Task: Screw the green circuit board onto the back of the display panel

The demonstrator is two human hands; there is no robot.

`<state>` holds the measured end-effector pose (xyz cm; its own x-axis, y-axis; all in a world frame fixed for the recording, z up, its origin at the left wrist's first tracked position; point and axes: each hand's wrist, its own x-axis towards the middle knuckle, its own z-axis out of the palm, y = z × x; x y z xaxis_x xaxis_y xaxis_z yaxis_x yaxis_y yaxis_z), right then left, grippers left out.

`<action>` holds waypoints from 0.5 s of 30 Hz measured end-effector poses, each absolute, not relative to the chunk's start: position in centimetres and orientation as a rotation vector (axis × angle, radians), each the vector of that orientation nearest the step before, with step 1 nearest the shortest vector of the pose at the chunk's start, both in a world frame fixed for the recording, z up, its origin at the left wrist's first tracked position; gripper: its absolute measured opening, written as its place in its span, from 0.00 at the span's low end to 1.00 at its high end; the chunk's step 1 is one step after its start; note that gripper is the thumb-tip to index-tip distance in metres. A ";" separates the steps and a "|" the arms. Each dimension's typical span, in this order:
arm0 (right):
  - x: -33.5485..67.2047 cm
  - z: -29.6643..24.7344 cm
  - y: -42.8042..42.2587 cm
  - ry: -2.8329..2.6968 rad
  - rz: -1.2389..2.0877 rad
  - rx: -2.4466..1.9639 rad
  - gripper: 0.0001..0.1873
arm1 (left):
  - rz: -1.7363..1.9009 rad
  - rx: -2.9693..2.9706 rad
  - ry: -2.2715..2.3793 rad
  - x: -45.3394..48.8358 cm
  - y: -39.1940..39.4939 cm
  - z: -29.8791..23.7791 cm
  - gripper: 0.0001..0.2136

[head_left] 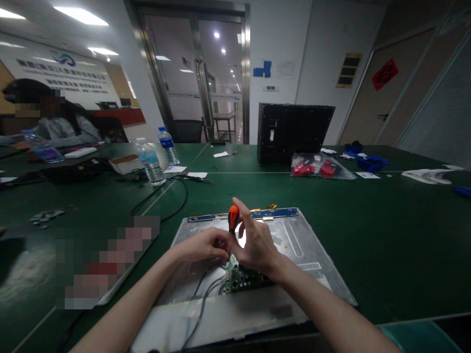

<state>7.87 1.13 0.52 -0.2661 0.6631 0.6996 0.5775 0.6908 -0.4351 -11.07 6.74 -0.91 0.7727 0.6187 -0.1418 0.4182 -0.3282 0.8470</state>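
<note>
A flat metal-backed display panel (pixel 312 245) lies in front of me, with a thin blue circuit strip (pixel 209 216) along its far edge. A green circuit board (pixel 241 280) sits on its middle, partly hidden by my hands. My right hand (pixel 259 242) is closed around an upright screwdriver (pixel 233 216) with an orange and black handle, one finger raised by its top. Its tip is hidden. My left hand (pixel 211 243) has its fingers pinched low beside the screwdriver, over the board; what they grip is hidden. Dark cables (pixel 203 306) run across the panel's near left.
A blurred-out device (pixel 117 267) lies left of the panel. Water bottles (pixel 150 162) and cables stand farther left, near a seated person (pixel 55 117). Beyond the panel are a black box-like casing (pixel 294 132) and a plastic bag with red items (pixel 320 166) on the green table (pixel 397 235).
</note>
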 end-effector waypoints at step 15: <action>7.8 0.0 1.5 -1.976 0.165 -0.971 0.39 | 0.232 1.943 0.808 -11.1 6.7 -0.9 0.06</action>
<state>7.75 1.46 0.03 -0.2864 0.6876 0.6672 0.5674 0.6829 -0.4602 -11.15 6.72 -0.88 0.7605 0.6257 -0.1734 0.4383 -0.2978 0.8480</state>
